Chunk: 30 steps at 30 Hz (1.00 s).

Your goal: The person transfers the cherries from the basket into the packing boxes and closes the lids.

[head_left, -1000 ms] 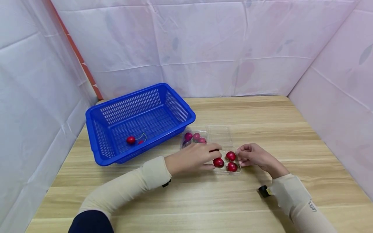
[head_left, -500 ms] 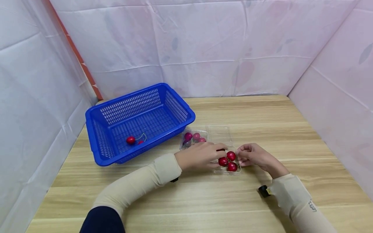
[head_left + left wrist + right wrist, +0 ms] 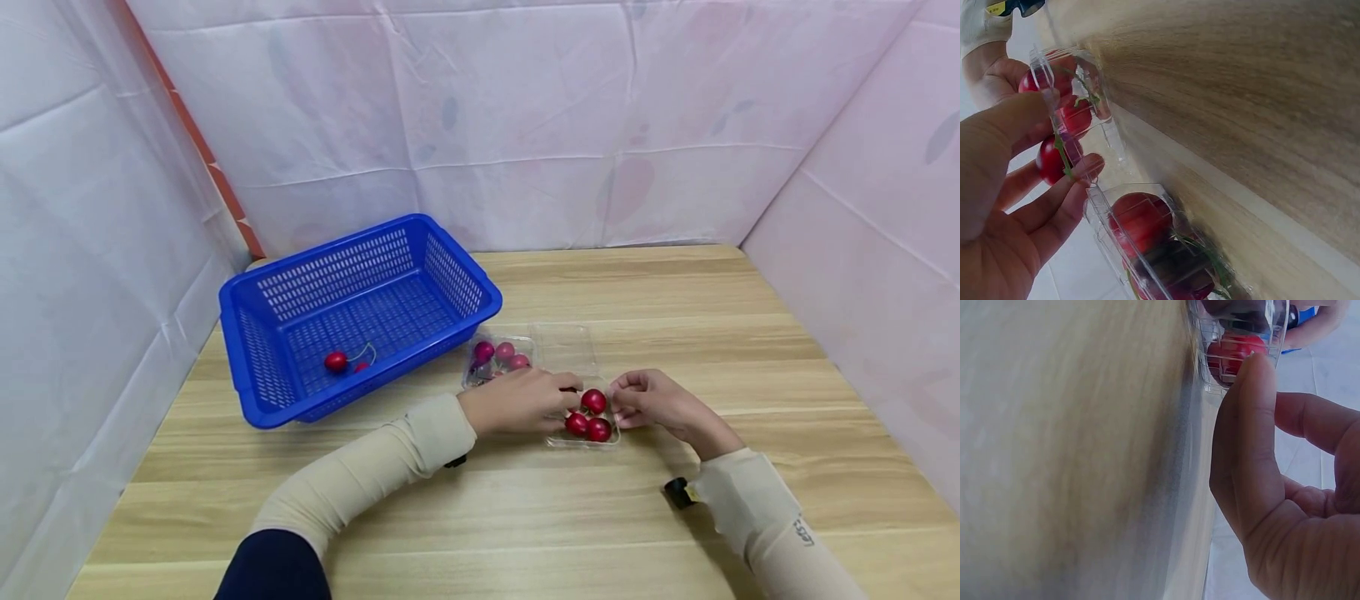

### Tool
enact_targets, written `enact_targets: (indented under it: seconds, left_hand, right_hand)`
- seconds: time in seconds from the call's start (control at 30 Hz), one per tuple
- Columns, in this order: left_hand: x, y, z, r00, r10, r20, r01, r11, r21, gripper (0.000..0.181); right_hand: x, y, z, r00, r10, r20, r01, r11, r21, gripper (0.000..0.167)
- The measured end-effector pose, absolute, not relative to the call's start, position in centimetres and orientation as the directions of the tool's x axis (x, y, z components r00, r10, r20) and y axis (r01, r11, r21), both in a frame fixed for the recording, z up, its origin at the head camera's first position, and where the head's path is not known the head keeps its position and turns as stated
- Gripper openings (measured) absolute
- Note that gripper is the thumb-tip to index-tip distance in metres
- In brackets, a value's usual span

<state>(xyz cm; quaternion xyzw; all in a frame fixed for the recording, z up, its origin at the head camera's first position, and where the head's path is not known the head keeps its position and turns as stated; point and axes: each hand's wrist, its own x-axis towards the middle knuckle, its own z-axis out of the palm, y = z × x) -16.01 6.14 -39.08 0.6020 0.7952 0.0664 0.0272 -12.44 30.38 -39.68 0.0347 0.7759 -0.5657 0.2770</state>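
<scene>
A clear plastic clamshell box [image 3: 585,442] holds red cherries [image 3: 594,401] with stems. My left hand [image 3: 521,402] reaches over its left side. In the left wrist view, the fingers curl about a cherry [image 3: 1051,161], with fingertips at its green stem [image 3: 1063,156]. The palm side is partly hidden from the head. At the box's right wall, my right hand [image 3: 652,404] pinches the rim; in the right wrist view its fingertip [image 3: 1257,365] touches the plastic beside a red cherry [image 3: 1235,353]. A dark fruit is partly covered by my left fingers.
A second clear box [image 3: 534,350] with several cherries stands behind my left hand, near the basket. The blue basket [image 3: 480,321] at the left holds two cherries, one partly hidden. An upright clear lid [image 3: 573,346] stands behind the near box. Cloth walls [image 3: 525,125] enclose the wooden table [image 3: 465,533].
My left hand has moved right and slightly down over the box, and a cherry it carried now sits lower among the others. The right hand has stayed at the rim.
</scene>
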Motion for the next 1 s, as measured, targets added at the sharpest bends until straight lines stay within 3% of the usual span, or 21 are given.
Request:
enact_targets:
  seconds: [0.37, 0.6, 0.83, 1.0]
  left_hand:
    - [-16.2, 6.3, -38.8, -0.239, 0.97, 0.049, 0.952, 0.224, 0.206, 0.014]
    - [-15.9, 5.9, -37.9, -0.255, 0.967, -0.014, 0.954, 0.254, 0.157, 0.017]
    - [-16.2, 5.9, -37.4, -0.201, 0.979, -0.017, 0.966, 0.201, 0.161, 0.015]
    - [-16.3, 6.1, -37.0, -0.191, 0.981, -0.022, 0.976, 0.192, 0.102, 0.016]
  right_hand:
    - [-12.5, 30.5, -39.8, -0.84, -0.266, -0.474, 0.37, 0.359, -0.857, 0.022]
    - [-12.5, 30.5, -39.7, -0.844, -0.261, -0.469, 0.369, 0.354, -0.86, 0.022]
    - [-12.4, 30.4, -39.6, -0.844, -0.263, -0.468, 0.367, 0.355, -0.86, 0.022]
    - [-12.4, 30.3, -39.6, -0.843, -0.26, -0.47, 0.367, 0.36, -0.858, 0.023]
